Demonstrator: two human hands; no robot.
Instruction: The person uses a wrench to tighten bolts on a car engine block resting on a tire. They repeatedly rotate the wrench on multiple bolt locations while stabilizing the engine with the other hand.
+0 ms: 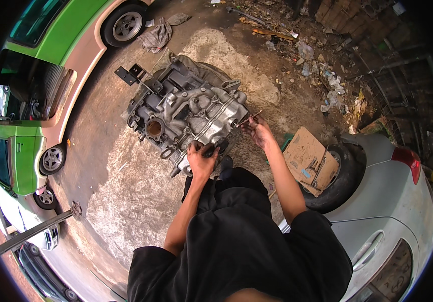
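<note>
Engine of dull grey cast metal [188, 117], all branching pipes and ribs, sits in the upper middle of the frame over stained, pale concrete ground [118, 201], right in front of the person in black. From where I stand, the left hand [202, 160] is at its lower edge, fingers curled over a small dark part [216, 149]; whether they grip it or merely steady it, I can't tell. The right hand [257, 133], at the engine's right end, is half closed, thumb and fingers drawn together on what looks like a thin, straight rod [256, 114]. As for progress, the ribbed silvery cover [221, 121] sits in place and the pipework looks attached, so much of the unit seems whole; a round, rust-brown opening [154, 128] gapes uncovered at left, and a black perforated bracket [125, 75] juts from the upper left. I'd judge the handwork unfinished, though I can't say whether parts are going on or coming off. Right of centre, a scuffed brown cardboard sheet [302, 151] lies over a black tyre [322, 203].
</note>
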